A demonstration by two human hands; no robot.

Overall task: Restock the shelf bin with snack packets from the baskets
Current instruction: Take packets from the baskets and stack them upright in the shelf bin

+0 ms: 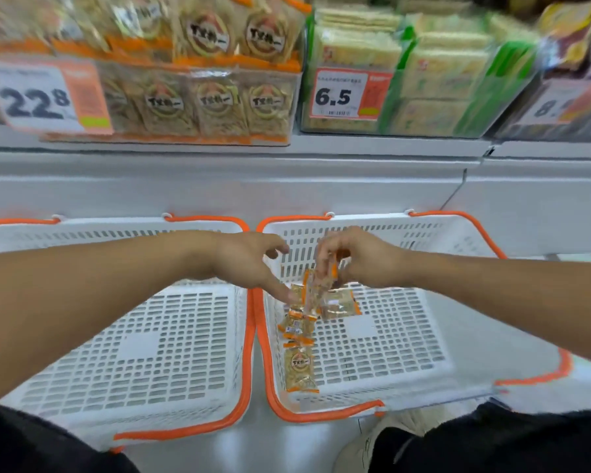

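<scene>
The held packet (pixel 316 288) hung from the right hand (pixel 359 257), pinched at its upper orange end between curled fingertips, its long axis near vertical and its lower end just above the packets left in the right basket (pixel 458 233). Under it lay the loose ones: one flat packet (pixel 340 303) just right of the hanging one, one part-hidden packet (pixel 297 291) at the left fingertips, a small overlapping cluster (pixel 296 327) below that, and a single packet (pixel 299 370) nearest the person, long axis running away from the camera. That made roughly five or six packets in the basket besides the held one (the cluster was too jumbled to count surely).

The left hand (pixel 249 264) reached across from the left side, fingers spread and mostly straight, gripping nothing, its fingertips touching or just over the part-hidden packet. It was the nearer hand to the remaining packets, which lay below and toward the person from its fingertips.

There were two baskets; the left basket (pixel 151 336) held nothing visible. The shelf bin (pixel 219 107) with matching orange-edged packets sat above and to the left, well apart from both hands, behind a price tag (pixel 45 97).
</scene>
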